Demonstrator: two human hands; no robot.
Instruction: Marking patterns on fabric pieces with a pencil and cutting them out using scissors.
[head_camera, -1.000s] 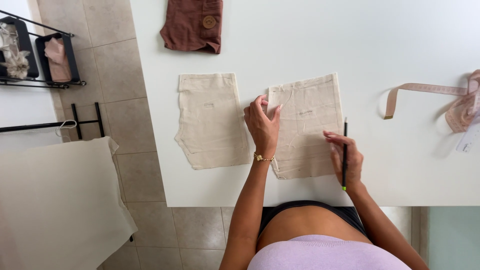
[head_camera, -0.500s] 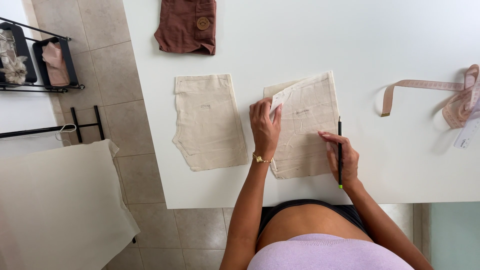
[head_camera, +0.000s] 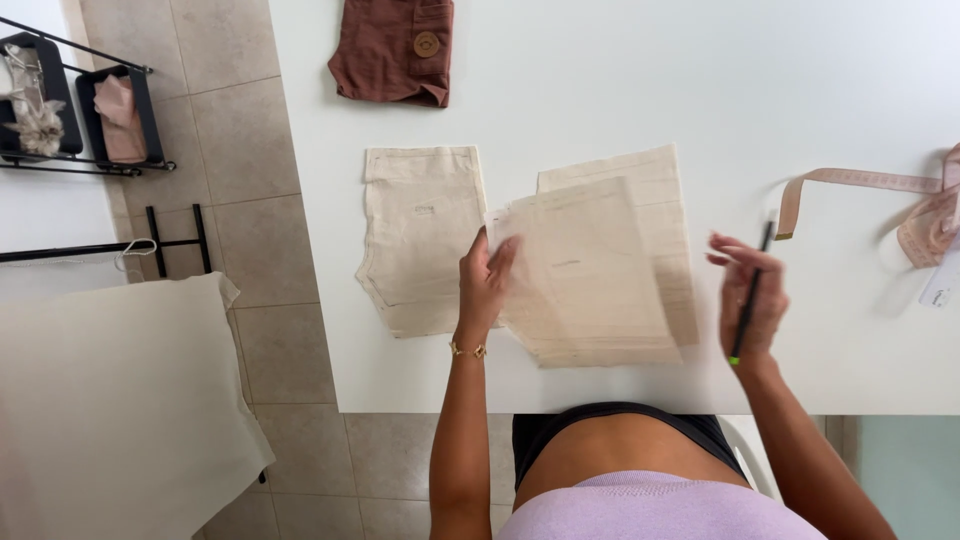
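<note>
Gripping lifted cream fabric panel (head_camera: 585, 265) in left hand (head_camera: 485, 285), pencil (head_camera: 749, 292) in right hand (head_camera: 748, 305) at three o'clock; risking smudging or misaligning layers.

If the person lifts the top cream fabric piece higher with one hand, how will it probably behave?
The top cream fabric piece, raised at its left edge by the left hand, looks thin, so it is probably light and floppy. It will likely droop from the held edge. It lies on another cream piece and may drag that one a little.
</note>
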